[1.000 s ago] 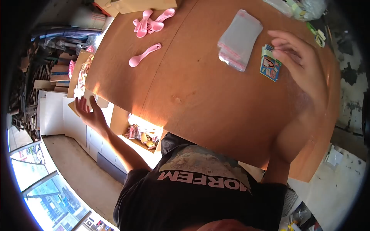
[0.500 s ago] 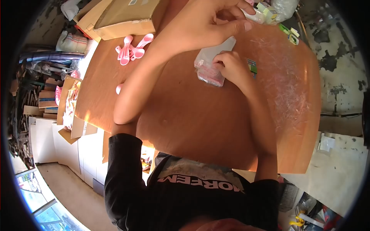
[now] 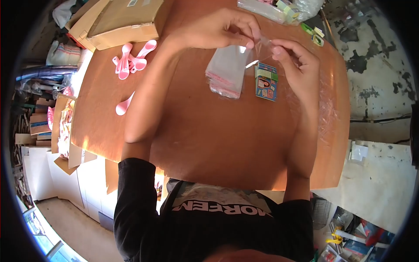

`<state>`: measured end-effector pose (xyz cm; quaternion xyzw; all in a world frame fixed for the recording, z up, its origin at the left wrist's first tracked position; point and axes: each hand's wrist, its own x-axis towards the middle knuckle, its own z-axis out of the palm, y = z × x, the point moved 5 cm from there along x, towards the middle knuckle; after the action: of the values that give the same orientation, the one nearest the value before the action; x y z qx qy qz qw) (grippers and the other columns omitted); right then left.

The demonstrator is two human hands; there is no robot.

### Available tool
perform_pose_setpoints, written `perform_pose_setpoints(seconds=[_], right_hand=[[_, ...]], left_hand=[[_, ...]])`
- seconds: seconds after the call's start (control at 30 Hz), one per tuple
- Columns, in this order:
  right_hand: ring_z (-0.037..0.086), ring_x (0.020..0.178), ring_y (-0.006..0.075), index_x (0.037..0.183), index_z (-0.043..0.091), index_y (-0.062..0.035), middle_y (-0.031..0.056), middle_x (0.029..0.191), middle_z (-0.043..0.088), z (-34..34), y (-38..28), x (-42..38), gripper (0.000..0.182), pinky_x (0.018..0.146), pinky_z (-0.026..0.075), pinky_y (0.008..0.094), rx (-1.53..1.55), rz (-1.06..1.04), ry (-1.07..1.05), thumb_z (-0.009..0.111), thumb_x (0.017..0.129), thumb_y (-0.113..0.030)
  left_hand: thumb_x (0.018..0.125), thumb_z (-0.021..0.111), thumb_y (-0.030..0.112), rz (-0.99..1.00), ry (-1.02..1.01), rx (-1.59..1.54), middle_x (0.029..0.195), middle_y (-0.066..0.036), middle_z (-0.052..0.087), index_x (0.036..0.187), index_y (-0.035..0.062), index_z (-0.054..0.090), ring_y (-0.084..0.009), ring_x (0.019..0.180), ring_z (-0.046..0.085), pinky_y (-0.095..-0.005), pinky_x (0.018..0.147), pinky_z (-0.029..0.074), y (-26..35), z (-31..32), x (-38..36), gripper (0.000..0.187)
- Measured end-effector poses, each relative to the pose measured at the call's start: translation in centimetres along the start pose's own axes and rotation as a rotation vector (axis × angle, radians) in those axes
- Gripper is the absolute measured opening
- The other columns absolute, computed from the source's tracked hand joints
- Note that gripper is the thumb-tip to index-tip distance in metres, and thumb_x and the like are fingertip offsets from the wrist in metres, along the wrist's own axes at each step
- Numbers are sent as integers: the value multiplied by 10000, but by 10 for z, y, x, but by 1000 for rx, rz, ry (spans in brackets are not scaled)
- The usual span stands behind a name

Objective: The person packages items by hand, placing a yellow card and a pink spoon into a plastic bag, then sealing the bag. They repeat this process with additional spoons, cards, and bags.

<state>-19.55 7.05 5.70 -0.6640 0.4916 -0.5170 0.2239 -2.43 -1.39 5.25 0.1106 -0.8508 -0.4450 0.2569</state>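
Observation:
Between my two hands, above the table, a thin clear plastic bag (image 3: 263, 45) is stretched. Its near corner is pinched in the fingers of my left hand (image 3: 229, 29), and my right hand (image 3: 299, 63) pinches the other side. Just below my left hand lies a stack of clear plastic bags (image 3: 224, 74) with pinkish-red strips at the near end. Beside the stack, a small blue printed pack (image 3: 266, 87) with a green band rests flat on the table, close to my right hand.
Several pink scoops (image 3: 125, 61) lie in a heap at the left, with a single pink scoop (image 3: 125, 106) nearer me. A cardboard box (image 3: 126, 24) stands at the back left. Clear plastic scraps (image 3: 327, 113) cover the right of the wooden table (image 3: 209, 139). Green-banded items (image 3: 312, 32) sit far right.
My right hand has lifted off the bag stack and moved right, and a single bag is now held between both hands. My left hand has come down and left. The blue pack is uncovered.

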Motion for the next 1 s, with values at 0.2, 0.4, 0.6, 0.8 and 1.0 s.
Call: perform_pose_setpoints(seconds=[0.2, 0.4, 0.6, 0.8, 1.0], right_hand=[[671, 815, 316, 926, 694, -49, 103, 910, 694, 1, 30, -59, 186, 693, 535, 388, -714, -94, -493, 738, 778, -152], [650, 823, 321, 955, 677, -27, 101, 966, 681, -1, 55, -83, 202, 730, 534, 385, -653, -68, -335, 733, 763, -53], [650, 794, 325, 909, 686, -50, 125, 870, 679, -12, 25, -65, 134, 705, 527, 382, -752, -96, -317, 722, 787, -94], [654, 744, 134, 946, 692, 4, 79, 854, 698, -53, -57, -22, 97, 646, 497, 242, -371, -216, 247, 694, 859, -39], [593, 739, 57, 972, 694, 39, 29, 860, 681, -43, -67, 0, 139, 646, 464, 188, -14, -279, 618, 718, 867, -48]], left_hand=[[861, 657, -30, 5, 251, 27, 878, -56, 688, 1070, -3, 635, -104, 785, 616, -268, 698, 497, 27, -25, -8, 212], [892, 633, -28, 33, 371, -62, 860, -42, 686, 1076, -17, 631, -79, 801, 609, -239, 689, 493, 30, -34, -12, 184], [884, 652, 14, -18, 427, -74, 904, -55, 704, 1105, -11, 631, -87, 810, 631, -244, 704, 503, 32, -36, -17, 223], [879, 680, 36, -47, 420, -81, 884, -40, 711, 1154, -15, 619, -72, 837, 638, -224, 749, 489, 22, -33, -15, 286], [858, 691, 17, -51, 300, -89, 903, -68, 720, 1161, -37, 620, -94, 858, 647, -248, 780, 506, 33, -14, -10, 316]])
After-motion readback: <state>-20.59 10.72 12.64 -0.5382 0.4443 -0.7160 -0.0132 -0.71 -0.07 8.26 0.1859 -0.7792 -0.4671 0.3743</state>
